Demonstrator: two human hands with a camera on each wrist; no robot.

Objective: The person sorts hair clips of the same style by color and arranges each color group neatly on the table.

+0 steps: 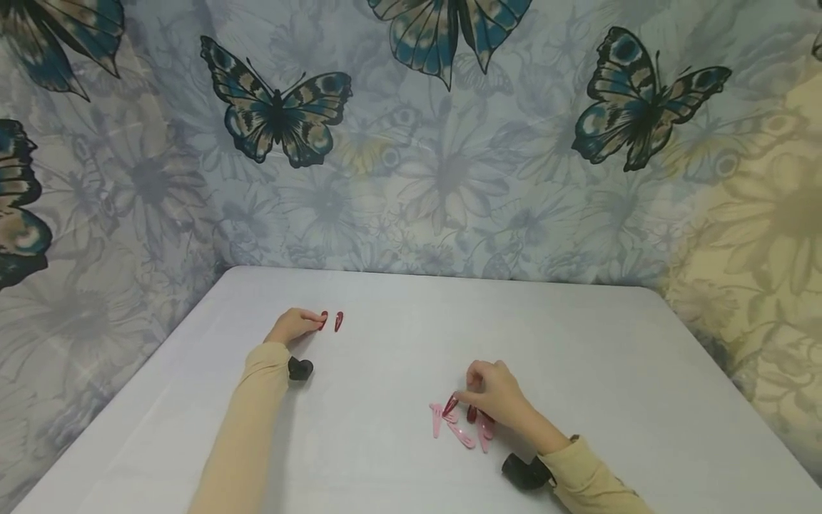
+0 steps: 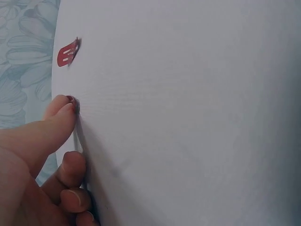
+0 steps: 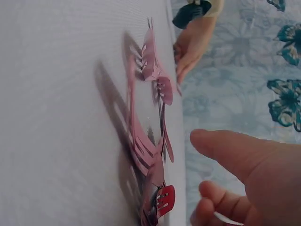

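My left hand (image 1: 294, 325) pinches a red hair clip (image 1: 324, 320) between thumb and fingertips, low over the white table at the left. In the left wrist view only a sliver of this clip (image 2: 75, 105) shows past the thumb. A second red hair clip (image 1: 339, 321) lies just to its right. My right hand (image 1: 499, 394) is over a loose pile of pink and red clips, its thumb and fingers bent but apart. One red clip (image 1: 451, 405) overlaps a fingertip in the head view. In the right wrist view, the thumb (image 3: 225, 148) stands off from the pink clips (image 3: 136, 127).
The white table (image 1: 385, 457) reaches back to a wall (image 1: 449, 235) with butterfly and flower print. A black wrist device (image 1: 300, 368) sits on the left wrist, another black device (image 1: 525, 472) on the right. More red clips (image 1: 472, 414) lie partly under the right hand.
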